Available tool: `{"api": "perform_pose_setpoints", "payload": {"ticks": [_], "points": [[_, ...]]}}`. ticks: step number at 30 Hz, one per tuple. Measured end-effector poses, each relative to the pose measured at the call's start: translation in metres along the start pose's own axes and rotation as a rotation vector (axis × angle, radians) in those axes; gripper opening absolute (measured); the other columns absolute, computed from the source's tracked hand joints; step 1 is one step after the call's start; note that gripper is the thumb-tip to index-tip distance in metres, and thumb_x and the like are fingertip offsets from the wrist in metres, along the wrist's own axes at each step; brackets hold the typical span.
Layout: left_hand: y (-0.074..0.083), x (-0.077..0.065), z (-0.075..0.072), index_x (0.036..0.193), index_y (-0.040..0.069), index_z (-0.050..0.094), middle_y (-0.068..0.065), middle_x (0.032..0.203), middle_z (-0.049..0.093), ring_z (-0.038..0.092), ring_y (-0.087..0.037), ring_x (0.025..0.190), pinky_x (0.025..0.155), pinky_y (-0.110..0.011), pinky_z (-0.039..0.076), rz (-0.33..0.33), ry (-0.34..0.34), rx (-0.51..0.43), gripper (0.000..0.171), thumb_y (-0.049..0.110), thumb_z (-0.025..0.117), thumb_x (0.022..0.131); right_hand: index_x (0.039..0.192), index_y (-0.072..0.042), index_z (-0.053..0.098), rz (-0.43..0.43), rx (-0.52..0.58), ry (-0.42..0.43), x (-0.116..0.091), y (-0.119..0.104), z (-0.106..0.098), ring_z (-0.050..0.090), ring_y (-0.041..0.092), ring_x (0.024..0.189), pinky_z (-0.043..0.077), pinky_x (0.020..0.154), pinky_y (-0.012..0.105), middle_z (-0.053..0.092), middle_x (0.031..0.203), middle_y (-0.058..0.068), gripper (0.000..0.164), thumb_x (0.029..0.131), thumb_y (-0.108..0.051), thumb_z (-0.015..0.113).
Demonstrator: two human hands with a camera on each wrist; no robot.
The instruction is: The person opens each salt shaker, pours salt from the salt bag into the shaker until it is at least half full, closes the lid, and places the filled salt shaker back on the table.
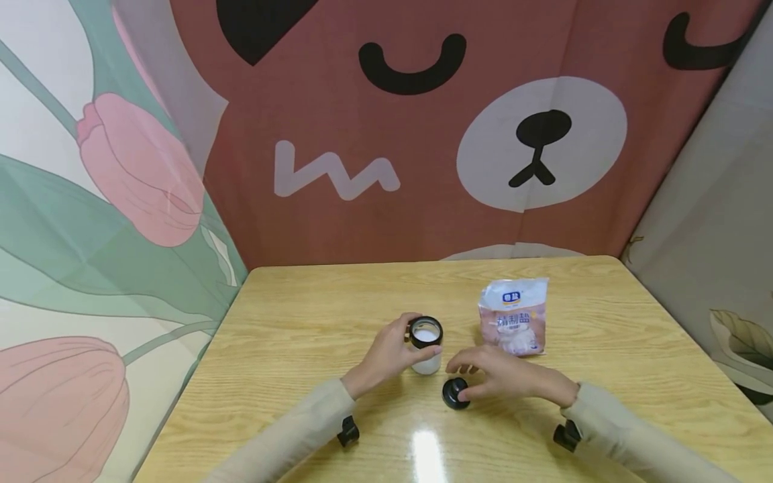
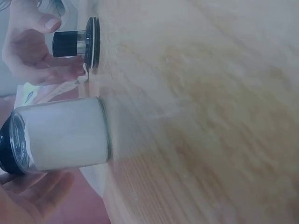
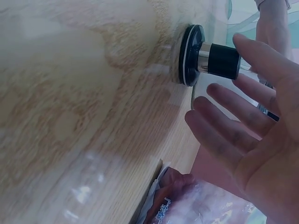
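In the head view my left hand holds a glass jar by its black collar, thumb in front and fingers behind. White contents fill much of the jar, which stands upright on the table. A round black lid with a knob lies on the tabletop just right of the jar. Around that knob hovers my right hand, its fingers spread and loosely bent. In the right wrist view the thumb tip is close to the lid's knob; whether it touches I cannot tell.
A pink and white salt bag stands on the wooden table behind my right hand. Printed cloth hangs along the table's far edge, with more cloth at both sides.
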State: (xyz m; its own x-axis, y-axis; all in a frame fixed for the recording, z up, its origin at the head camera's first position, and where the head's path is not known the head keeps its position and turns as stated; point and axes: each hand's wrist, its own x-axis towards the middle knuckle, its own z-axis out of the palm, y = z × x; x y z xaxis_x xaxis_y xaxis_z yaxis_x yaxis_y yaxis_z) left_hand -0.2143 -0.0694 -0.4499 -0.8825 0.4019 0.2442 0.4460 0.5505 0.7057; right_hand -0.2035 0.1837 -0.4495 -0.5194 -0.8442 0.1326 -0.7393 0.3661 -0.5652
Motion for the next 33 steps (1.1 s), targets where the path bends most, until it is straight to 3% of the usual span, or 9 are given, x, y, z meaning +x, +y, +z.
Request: {"api": "perform_pose_setpoints", "payload": {"ticks": [13,21,33], "points": [[-0.0010,0.0028,0.0066,0.133,0.008,0.055,-0.005,0.116,0.068,0.063,-0.007,0.090,0.072,-0.021,0.054,-0.018,0.018,-0.052,0.070,0.044,0.083,0.080,0.106,-0.011,0.071,0.035,-0.027,-0.053,-0.0006,-0.0004,0.0018,0.063,0.001,0.090,0.057,0.080,0.026,0.069,0.100,-0.010,0.024,0.086,-0.022,0.079],[-0.0018,0.0038,0.0034,0.134,0.007,0.055,-0.006,0.117,0.067,0.065,-0.013,0.095,0.076,-0.022,0.055,-0.036,0.014,-0.061,0.073,0.047,0.082,0.080,0.109,-0.011,0.071,0.035,-0.039,-0.043,0.0044,-0.0026,0.0021,0.063,0.000,0.090,0.057,0.079,0.026,0.070,0.101,-0.009,0.023,0.087,-0.018,0.078],[-0.0056,0.0061,0.0034,0.136,0.008,0.054,-0.004,0.117,0.067,0.062,-0.010,0.093,0.075,-0.023,0.054,-0.042,-0.018,-0.052,0.074,0.051,0.079,0.081,0.111,-0.009,0.071,0.038,-0.032,-0.026,0.0021,-0.0049,-0.0002,0.063,0.002,0.088,0.058,0.077,0.028,0.070,0.102,-0.006,0.023,0.090,-0.017,0.075]]}}
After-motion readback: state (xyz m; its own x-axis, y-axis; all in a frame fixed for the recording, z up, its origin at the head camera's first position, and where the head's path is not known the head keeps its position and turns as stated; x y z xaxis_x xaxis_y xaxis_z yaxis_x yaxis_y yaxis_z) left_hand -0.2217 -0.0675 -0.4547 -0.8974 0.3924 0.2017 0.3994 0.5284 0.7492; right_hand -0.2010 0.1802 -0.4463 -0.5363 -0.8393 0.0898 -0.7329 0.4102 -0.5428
